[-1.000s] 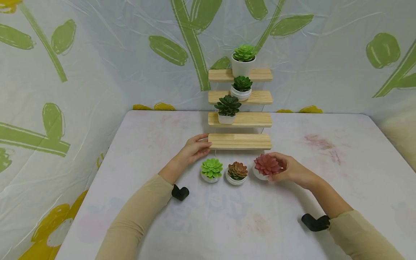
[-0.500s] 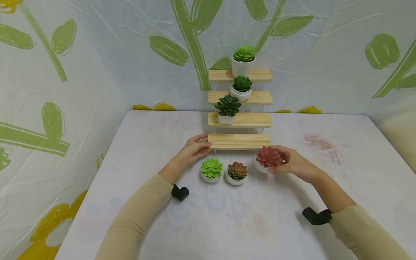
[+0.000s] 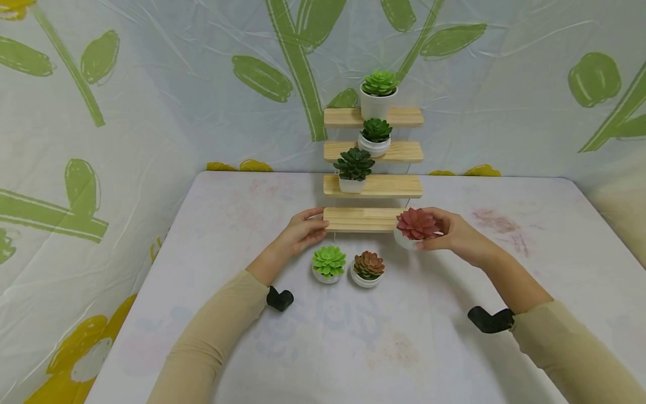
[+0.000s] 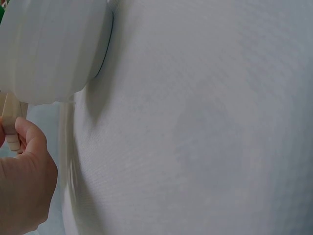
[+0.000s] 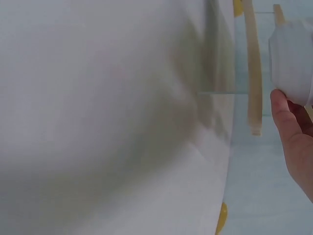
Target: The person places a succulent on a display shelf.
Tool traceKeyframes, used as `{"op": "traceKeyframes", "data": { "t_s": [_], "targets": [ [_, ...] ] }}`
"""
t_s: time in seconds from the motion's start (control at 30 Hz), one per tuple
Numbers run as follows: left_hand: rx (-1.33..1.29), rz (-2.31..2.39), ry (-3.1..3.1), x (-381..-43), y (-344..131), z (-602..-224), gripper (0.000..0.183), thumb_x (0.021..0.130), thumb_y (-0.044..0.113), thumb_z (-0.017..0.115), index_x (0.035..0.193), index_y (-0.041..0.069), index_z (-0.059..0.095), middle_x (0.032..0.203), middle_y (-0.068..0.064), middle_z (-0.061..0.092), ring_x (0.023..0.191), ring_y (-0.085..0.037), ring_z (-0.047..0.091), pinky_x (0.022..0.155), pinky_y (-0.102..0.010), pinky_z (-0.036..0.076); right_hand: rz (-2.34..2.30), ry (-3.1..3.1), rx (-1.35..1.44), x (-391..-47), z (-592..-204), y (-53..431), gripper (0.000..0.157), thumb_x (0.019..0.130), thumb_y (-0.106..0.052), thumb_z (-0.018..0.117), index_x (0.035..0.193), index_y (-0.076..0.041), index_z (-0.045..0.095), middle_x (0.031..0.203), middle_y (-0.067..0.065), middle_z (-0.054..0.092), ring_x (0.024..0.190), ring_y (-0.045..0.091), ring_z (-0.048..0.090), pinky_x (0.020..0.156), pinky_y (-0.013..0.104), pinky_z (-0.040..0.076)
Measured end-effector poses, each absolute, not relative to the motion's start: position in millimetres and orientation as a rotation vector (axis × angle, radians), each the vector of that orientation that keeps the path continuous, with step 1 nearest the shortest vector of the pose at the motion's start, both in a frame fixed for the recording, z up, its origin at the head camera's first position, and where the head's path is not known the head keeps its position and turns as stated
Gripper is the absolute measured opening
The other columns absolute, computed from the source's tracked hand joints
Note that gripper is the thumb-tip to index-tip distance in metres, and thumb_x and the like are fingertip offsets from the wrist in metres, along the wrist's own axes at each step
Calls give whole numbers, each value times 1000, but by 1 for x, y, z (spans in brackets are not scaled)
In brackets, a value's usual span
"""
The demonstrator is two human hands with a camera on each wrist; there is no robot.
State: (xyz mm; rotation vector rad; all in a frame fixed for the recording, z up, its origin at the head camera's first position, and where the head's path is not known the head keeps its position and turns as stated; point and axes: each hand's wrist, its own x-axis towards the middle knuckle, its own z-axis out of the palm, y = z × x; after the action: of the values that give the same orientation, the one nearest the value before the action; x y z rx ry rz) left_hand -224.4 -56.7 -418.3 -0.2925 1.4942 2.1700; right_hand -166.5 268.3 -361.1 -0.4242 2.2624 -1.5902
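Observation:
My right hand (image 3: 451,234) grips a red succulent (image 3: 416,224) in a white pot (image 5: 292,61), raised off the table beside the right end of the lowest wooden shelf (image 3: 360,220). In the right wrist view the fingertips press the pot's side, with the shelf board to its left. My left hand (image 3: 301,231) holds the left end of that same shelf; its thumb and fingers pinch the board end (image 4: 11,115) in the left wrist view. In front of the shelf stand a bright green succulent (image 3: 329,261) and a brown succulent (image 3: 368,266), both in white pots.
Three higher shelves each bear a potted succulent: dark green (image 3: 355,165) on the lowest of them, green (image 3: 375,130) above it, bright green (image 3: 379,84) on top. The stand is near the back edge of the white-covered table (image 3: 242,185), before a leaf-patterned cloth backdrop (image 3: 192,101).
My right hand has lifted the red succulent from beside the brown one, up and away from me to the lowest shelf's right end. My left hand has stayed in place.

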Motion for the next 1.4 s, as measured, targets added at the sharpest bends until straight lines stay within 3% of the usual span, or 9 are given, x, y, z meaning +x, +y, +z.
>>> {"op": "traceKeyframes", "data": {
  "t_s": [0.53,0.77,1.03,1.4],
  "targets": [
    [-286,2172,1497,-224,-57,-417,55,88,-9,55,139,4,40,137,-16,42,75,-11,55,61,-19,48,-1613,2320,-426,-189,-338,261,55,82,-3,70,132,-9,48,119,-10,56,107,9,49,82,19,46],
    [-297,2166,1502,-223,-57,-417,55,88,-8,56,139,5,41,137,-15,43,75,-10,55,62,-19,49,-1704,2261,-416,-198,-328,254,60,82,2,68,136,-6,44,123,-9,57,113,6,50,85,18,46],
    [-300,2162,1510,-223,-57,-417,55,87,-8,57,139,5,41,136,-15,44,75,-10,56,62,-19,49,-1705,2316,-261,-207,-319,245,63,83,-4,69,138,-1,39,124,0,51,110,11,47,84,18,45],
    [-302,2161,1513,-223,-57,-417,55,88,-8,57,139,5,41,136,-15,45,76,-11,56,62,-20,49,-1780,2390,-140,-219,-322,228,66,81,-5,70,138,-2,37,118,1,49,103,11,48,79,17,46]
  ]
}}
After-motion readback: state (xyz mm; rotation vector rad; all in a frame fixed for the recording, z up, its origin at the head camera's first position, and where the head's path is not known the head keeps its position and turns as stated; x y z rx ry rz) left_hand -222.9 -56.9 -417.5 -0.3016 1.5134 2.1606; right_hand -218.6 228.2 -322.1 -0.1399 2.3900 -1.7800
